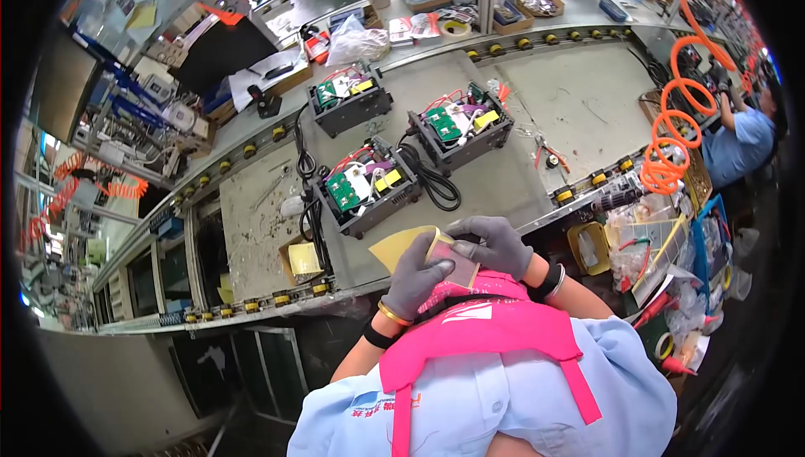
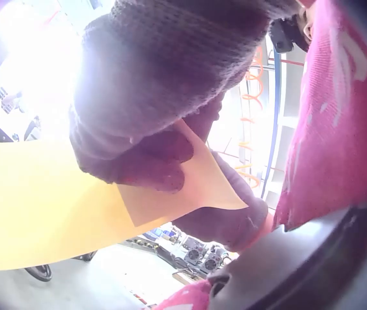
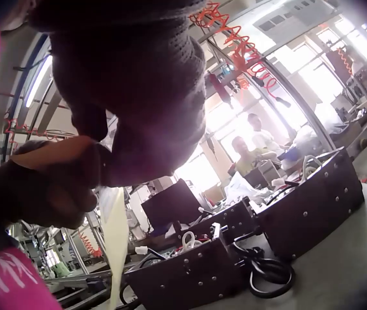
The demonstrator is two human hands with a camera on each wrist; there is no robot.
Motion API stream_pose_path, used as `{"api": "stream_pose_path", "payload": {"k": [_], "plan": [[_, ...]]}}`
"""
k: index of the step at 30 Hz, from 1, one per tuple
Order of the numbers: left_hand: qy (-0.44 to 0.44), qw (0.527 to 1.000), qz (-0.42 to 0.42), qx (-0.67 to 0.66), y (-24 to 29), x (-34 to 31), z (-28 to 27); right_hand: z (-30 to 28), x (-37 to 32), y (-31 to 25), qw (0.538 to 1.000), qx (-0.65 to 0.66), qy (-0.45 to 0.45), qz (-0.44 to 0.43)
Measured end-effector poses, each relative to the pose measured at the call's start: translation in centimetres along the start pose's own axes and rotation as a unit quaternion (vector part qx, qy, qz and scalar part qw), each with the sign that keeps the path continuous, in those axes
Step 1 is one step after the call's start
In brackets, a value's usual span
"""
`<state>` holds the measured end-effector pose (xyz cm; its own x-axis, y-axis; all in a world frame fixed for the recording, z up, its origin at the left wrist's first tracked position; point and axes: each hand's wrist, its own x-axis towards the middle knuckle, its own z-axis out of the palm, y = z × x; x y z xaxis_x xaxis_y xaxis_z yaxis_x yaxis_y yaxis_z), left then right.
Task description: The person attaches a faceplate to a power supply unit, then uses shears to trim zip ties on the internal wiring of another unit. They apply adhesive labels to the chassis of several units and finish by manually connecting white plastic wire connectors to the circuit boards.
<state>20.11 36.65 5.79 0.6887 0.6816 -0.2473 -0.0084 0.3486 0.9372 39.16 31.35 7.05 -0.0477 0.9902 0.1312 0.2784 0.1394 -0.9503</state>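
A thin yellow sheet (image 1: 391,249), bent over on itself, is held in front of the pink apron. My gloved left hand (image 1: 417,279) pinches it, thumb on the near side; in the left wrist view the curled fingers (image 2: 161,152) overlap a folded flap of the sheet (image 2: 48,200). The gloved right hand (image 1: 496,247) grips the sheet's other end, its thumb lying over the fold. Seen from the right wrist, the sheet (image 3: 114,236) hangs edge-on below both hands, and the right fingertips are partly hidden in shadow.
Three open black metal cases with green circuit boards, a front-left case (image 1: 362,190), a right case (image 1: 463,130) and a rear case (image 1: 348,98), stand on the conveyor line. Black cables (image 1: 429,179) coil between them. Pliers (image 1: 551,155) lie right; a stack of yellow sheets (image 1: 304,259) sits left.
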Motion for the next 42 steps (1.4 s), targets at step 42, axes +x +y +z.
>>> {"api": "stream_pose_path", "payload": {"k": [42], "plan": [[0.210,0.973,-0.099,-0.008,-4.3,-12.8,-14.0,12.4,11.8,19.9,0.942,0.258,0.009,0.216]]}}
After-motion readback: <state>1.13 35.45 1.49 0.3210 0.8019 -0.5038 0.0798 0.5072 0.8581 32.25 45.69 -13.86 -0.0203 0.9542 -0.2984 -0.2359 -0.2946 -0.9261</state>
